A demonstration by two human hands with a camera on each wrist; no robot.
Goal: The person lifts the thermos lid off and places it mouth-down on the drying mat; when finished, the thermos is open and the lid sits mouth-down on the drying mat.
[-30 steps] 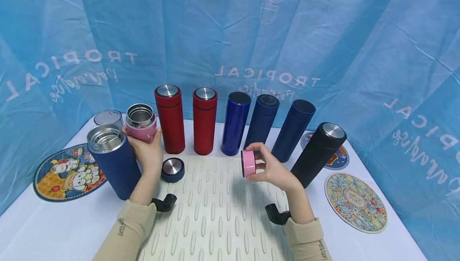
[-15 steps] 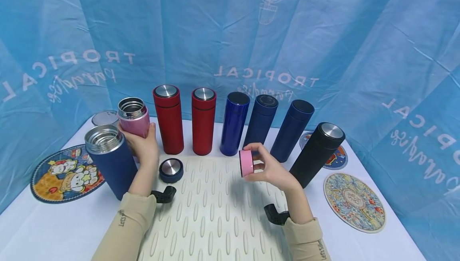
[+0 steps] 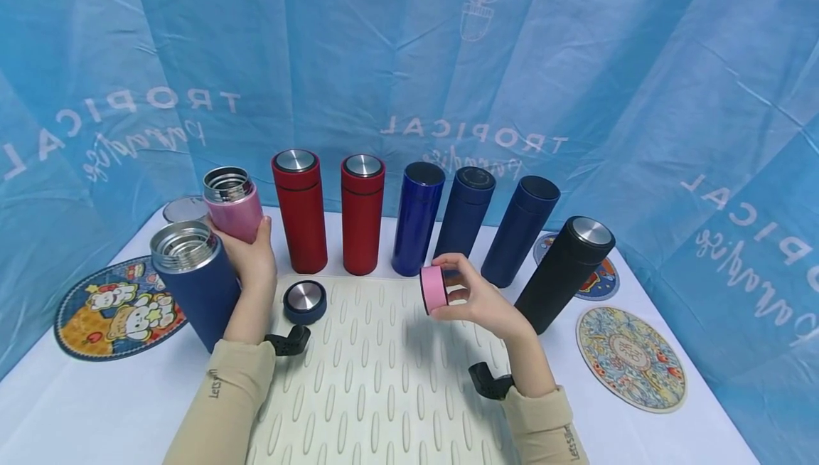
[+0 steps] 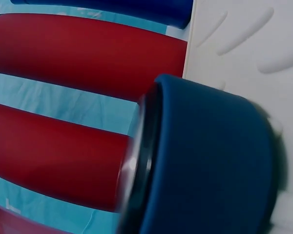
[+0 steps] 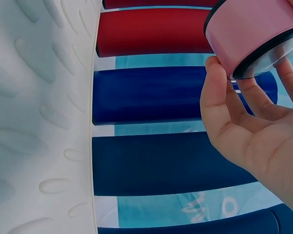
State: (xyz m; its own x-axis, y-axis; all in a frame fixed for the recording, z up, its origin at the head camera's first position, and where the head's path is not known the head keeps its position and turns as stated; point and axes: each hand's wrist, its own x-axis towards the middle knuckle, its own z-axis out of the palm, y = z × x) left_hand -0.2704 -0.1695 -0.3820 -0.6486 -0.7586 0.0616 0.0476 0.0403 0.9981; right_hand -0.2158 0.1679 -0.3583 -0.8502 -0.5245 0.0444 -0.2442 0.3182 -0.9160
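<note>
In the head view my left hand (image 3: 251,260) grips a pink bottle (image 3: 238,217) with a bare steel mouth, behind the lidless large navy bottle (image 3: 203,287). Only a fingertip and a strip of the pink bottle (image 4: 27,223) show in the left wrist view. My right hand (image 3: 483,305) pinches the pink lid (image 3: 434,289) on its side above the mat, between thumb and fingers. The right wrist view shows the pink lid (image 5: 254,31) with the right hand (image 5: 259,122) around its lower side. A navy lid with a steel top (image 3: 305,301) lies on the mat's left edge.
Behind the ribbed mat (image 3: 358,380) stand two red bottles (image 3: 303,227), a glossy blue one (image 3: 417,227) and two navy ones. A black bottle (image 3: 563,280) stands at the right. Round patterned coasters (image 3: 630,360) lie on both sides; a clear glass (image 3: 185,209) is at the back left.
My left hand has moved up and left with the pink bottle, away from the nearer red bottle. The pink lid in my right hand has shifted slightly left and turned a little.
</note>
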